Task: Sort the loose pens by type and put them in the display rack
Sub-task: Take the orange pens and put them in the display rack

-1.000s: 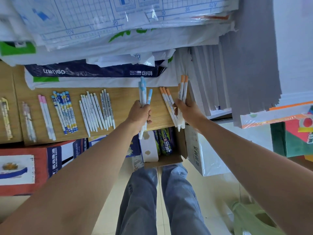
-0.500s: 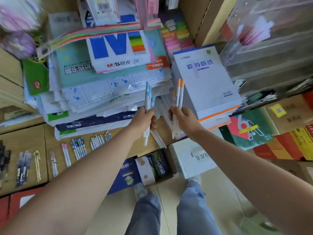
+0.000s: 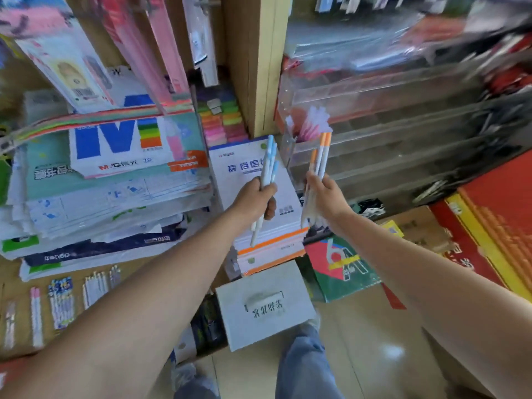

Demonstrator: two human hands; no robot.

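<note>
head view shows the left hand (image 3: 253, 197) wrapped round a bunch of blue pens (image 3: 269, 159), caps up, and the right hand (image 3: 325, 194) gripping orange pens (image 3: 321, 156) the same way, both just in front of the clear rack (image 3: 403, 156). i'd say keep the bunches apart, pick one free slot per colour, and drop one handful fully before moving the other. the rack is too blurred to tell which slots are free. against half a second ago, both hands have risen toward the rack, it fills more of the right side, and the sorted rows (image 3: 62, 300) on the bench (image 3: 21, 283) have slipped to the lower left corner.
</note>
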